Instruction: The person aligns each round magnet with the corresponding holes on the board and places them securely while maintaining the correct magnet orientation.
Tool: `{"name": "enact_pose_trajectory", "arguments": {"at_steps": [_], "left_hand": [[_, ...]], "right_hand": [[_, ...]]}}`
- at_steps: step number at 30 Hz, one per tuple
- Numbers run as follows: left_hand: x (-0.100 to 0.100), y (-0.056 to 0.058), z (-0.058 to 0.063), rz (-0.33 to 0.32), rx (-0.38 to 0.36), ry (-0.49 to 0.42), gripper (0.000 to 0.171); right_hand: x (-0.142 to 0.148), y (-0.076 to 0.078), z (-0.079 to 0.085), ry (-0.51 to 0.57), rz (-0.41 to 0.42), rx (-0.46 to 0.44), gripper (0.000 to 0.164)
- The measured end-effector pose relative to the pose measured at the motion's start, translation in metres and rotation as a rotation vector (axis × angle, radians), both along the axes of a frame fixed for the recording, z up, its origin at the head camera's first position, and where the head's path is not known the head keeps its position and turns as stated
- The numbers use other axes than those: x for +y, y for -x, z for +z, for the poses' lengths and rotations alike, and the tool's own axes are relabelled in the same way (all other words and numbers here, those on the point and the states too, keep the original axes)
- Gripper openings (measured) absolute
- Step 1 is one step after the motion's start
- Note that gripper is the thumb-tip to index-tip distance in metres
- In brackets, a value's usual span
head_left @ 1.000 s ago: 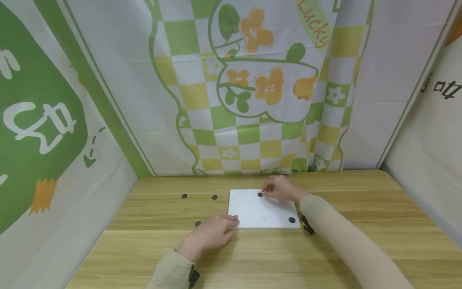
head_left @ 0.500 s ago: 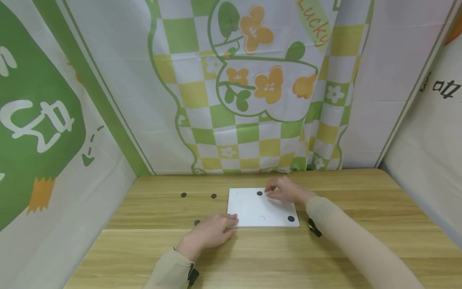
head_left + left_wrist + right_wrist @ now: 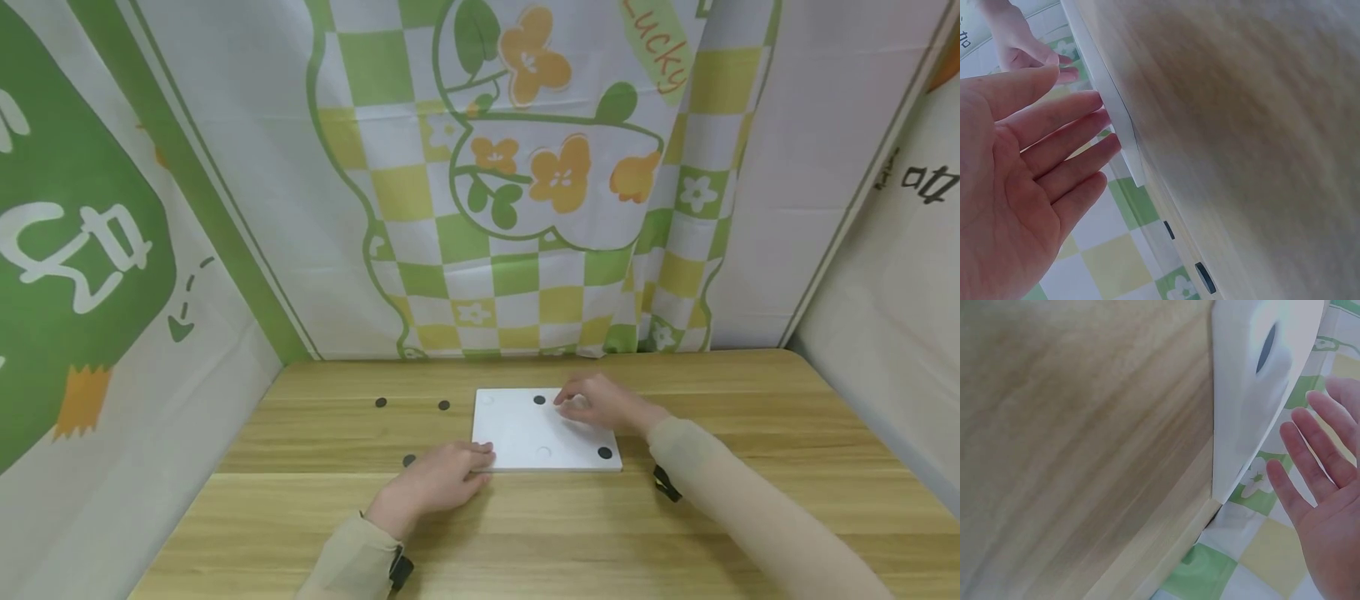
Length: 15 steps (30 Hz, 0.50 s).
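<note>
A thin white rectangular board lies on the wooden table. One black disc sits in it near the back edge, another black disc at the front right corner. Two shallow round recesses show bare, one recess at the back left, one recess along the front. My left hand rests its fingertips on the board's front left corner, fingers nearly straight in the left wrist view. My right hand hovers over the board's back right part, fingers spread and holding nothing in the right wrist view.
Left of the board lie three loose black discs: one disc far left, one disc nearer, and one disc partly behind my left hand. A patterned curtain hangs at the table's back edge.
My right hand has drawn back to the right from the back black disc, which stays in the board. The left hand keeps its place on the corner.
</note>
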<state>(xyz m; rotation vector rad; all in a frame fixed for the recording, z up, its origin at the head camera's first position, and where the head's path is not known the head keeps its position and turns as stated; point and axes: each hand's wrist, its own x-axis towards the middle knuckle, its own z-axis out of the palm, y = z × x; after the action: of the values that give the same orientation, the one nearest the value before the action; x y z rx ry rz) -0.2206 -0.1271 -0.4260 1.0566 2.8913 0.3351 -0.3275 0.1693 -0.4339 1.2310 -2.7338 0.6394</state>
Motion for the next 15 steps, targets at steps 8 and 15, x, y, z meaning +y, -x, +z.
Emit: {"name": "enact_pose_trajectory", "arguments": {"at_steps": [8,15], "left_hand": [[0.001,0.0,0.0,0.0,0.012,0.004,0.035],[0.0,-0.001,0.0,0.0,0.015,0.003,0.035]], "right_hand": [[0.006,-0.01,-0.002,0.015,0.023,0.045,0.021],[0.009,-0.019,-0.003,0.016,0.041,0.052,0.024]]}}
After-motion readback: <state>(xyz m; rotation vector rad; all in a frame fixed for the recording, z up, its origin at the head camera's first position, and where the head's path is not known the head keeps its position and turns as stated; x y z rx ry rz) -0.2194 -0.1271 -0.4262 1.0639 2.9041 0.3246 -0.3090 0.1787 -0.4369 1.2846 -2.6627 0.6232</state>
